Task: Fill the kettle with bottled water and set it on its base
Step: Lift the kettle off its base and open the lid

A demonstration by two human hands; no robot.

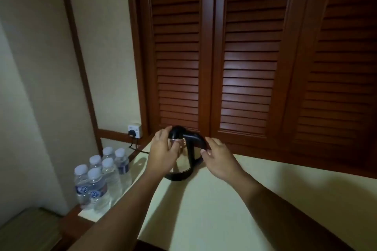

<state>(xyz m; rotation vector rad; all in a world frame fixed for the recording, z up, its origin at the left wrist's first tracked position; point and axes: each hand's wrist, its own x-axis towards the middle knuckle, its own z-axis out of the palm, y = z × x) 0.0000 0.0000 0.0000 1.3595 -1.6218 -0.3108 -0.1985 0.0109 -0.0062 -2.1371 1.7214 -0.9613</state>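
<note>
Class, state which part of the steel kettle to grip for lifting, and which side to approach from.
Grip the black handle of the kettle, coming from the right, where the right hand is. It arches from the lid down that side, leaving a gap for fingers; the rest is broad, smooth steel.

Dark louvred wooden doors (pixel 244 56) rise behind a pale countertop (pixel 204 210), beside cream walls (pixel 40 67) with a socket (pixel 134 128).
</note>
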